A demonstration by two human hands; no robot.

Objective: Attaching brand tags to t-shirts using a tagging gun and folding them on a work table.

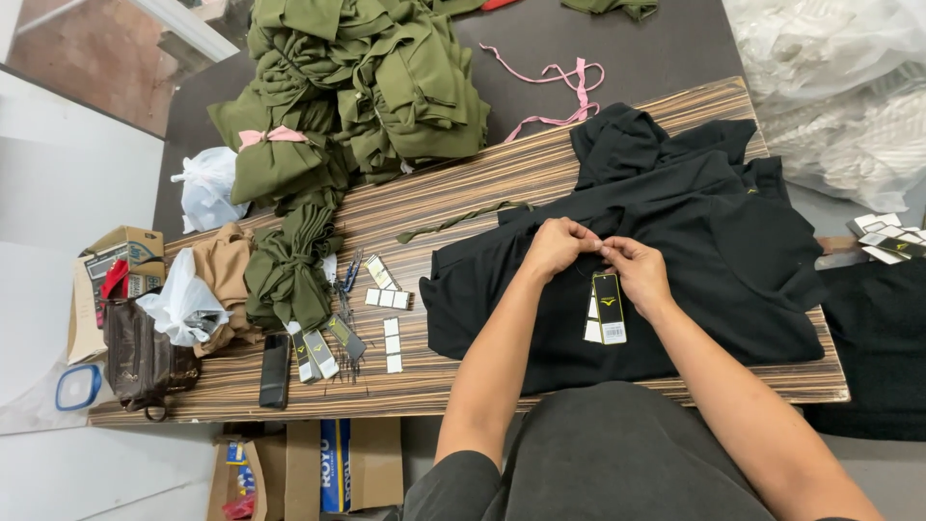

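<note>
A black garment lies spread on the striped wooden table. My left hand and my right hand meet over its middle, fingertips pinched together on the string of a black hang tag. The tag hangs below my fingers with a white tag behind it, both resting on the black cloth.
Olive green garments are piled at the table's back left, one bundle tied with pink ribbon. Loose tags, a black phone, a brown bag and plastic bags sit at the left. Pink straps lie behind; cardboard boxes stand below.
</note>
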